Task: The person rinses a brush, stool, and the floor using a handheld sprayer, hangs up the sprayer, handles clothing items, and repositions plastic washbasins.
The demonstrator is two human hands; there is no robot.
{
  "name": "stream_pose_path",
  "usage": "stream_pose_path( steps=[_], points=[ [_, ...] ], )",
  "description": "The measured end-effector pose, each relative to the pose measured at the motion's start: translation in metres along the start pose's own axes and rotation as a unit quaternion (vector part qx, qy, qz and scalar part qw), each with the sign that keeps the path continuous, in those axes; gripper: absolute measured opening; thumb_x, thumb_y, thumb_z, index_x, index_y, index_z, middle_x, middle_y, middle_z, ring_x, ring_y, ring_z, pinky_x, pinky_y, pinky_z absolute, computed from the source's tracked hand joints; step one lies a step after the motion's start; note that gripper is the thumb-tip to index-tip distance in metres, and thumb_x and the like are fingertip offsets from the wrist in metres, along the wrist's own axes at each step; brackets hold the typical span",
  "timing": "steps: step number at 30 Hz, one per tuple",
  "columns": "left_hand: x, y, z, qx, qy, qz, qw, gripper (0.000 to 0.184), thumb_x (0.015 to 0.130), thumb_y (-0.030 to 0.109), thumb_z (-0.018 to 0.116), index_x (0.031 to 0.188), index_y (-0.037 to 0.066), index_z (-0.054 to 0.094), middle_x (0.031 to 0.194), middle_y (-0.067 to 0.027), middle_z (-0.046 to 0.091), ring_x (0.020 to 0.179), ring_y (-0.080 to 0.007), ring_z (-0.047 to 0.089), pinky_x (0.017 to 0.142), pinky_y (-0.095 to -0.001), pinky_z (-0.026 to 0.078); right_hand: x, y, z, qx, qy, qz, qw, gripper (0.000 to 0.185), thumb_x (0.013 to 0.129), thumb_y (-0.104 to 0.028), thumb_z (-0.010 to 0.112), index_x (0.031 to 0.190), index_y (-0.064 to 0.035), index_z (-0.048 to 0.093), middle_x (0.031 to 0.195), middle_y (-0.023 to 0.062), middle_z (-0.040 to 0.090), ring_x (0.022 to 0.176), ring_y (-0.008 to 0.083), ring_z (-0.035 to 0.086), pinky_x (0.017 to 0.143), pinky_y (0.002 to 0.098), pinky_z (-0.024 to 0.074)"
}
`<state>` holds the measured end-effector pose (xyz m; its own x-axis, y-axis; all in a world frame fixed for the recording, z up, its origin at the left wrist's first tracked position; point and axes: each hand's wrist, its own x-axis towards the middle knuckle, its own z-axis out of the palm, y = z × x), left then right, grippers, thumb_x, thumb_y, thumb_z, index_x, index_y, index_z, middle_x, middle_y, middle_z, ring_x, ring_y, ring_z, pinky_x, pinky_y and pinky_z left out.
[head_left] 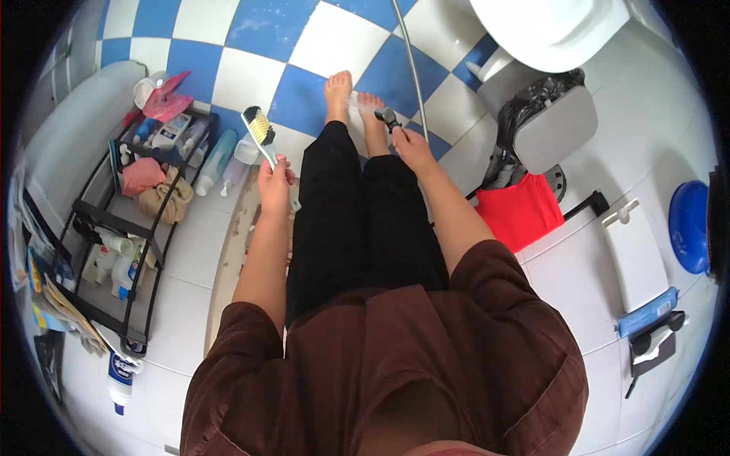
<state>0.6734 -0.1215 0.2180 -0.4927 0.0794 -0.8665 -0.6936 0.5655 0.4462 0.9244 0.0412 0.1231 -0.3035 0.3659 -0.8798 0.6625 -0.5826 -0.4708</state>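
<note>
My left hand point(274, 185) is closed round the pale handle of a scrub brush point(260, 129). The brush is raised, with yellow and black bristles at its upper end. My right hand point(414, 150) is wrapped round a dark spray nozzle point(388, 118) that points left, over my bare feet. A faint whitish streak, apparently water, leaves the nozzle's tip. Just right of that hand runs a grey metal hose point(411, 61), which comes down from the top of the view. Ahead of my feet lies the blue and white tiled floor point(258, 30).
A black rack point(156, 228) of bottles and cloths stands at the left, with several bottles beside it point(218, 162). To the right are a toilet point(551, 30), a bin point(553, 129) with a black bag, a red cloth point(521, 213) and a blue round object point(690, 226).
</note>
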Motion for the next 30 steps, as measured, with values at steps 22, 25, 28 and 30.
stream_pose_path(
  steps=[22,25,28,30],
  points=[
    [0.024,0.055,0.058,0.117,-0.109,-0.001,0.987,0.003,0.090,0.013,0.050,0.090,0.011,0.053,0.075,0.0000,0.054,0.059,-0.0082,0.048,0.049,-0.0220,0.039,-0.034,0.042,-0.043,0.070,0.324,0.084,0.940,0.044,0.090,-0.042,0.046,0.076,-0.0012,0.056,0.064,0.0089,0.056,0.061,0.0220,0.055,0.059,0.0342,0.0430],
    [0.025,0.059,0.063,0.116,-0.120,0.004,0.986,0.004,0.090,0.012,0.050,0.089,0.011,0.053,0.075,-0.0007,0.054,0.059,-0.0085,0.048,0.049,-0.0222,0.038,-0.020,0.043,-0.036,0.223,0.231,0.095,0.942,0.046,0.093,-0.044,0.043,0.070,-0.0041,0.052,0.059,0.0028,0.050,0.050,0.0126,0.047,0.047,0.0289,0.0379],
    [0.030,0.053,0.060,0.112,-0.128,0.013,0.985,0.004,0.089,0.011,0.049,0.090,0.011,0.053,0.075,-0.0010,0.053,0.059,-0.0088,0.047,0.049,-0.0223,0.038,-0.013,0.020,-0.031,0.314,0.221,0.077,0.920,0.044,0.092,-0.050,0.041,0.074,-0.0105,0.048,0.053,-0.0013,0.041,0.040,0.0089,0.037,0.036,0.0238,0.0282],
    [0.029,0.052,0.059,0.098,-0.117,0.003,0.988,0.004,0.089,0.010,0.049,0.089,0.011,0.053,0.074,-0.0009,0.053,0.059,-0.0089,0.047,0.050,-0.0224,0.038,-0.013,-0.002,-0.030,0.374,0.192,0.088,0.903,0.047,0.092,-0.051,0.041,0.075,-0.0083,0.048,0.054,0.0001,0.042,0.040,0.0095,0.038,0.037,0.0242,0.0300]
  ],
)
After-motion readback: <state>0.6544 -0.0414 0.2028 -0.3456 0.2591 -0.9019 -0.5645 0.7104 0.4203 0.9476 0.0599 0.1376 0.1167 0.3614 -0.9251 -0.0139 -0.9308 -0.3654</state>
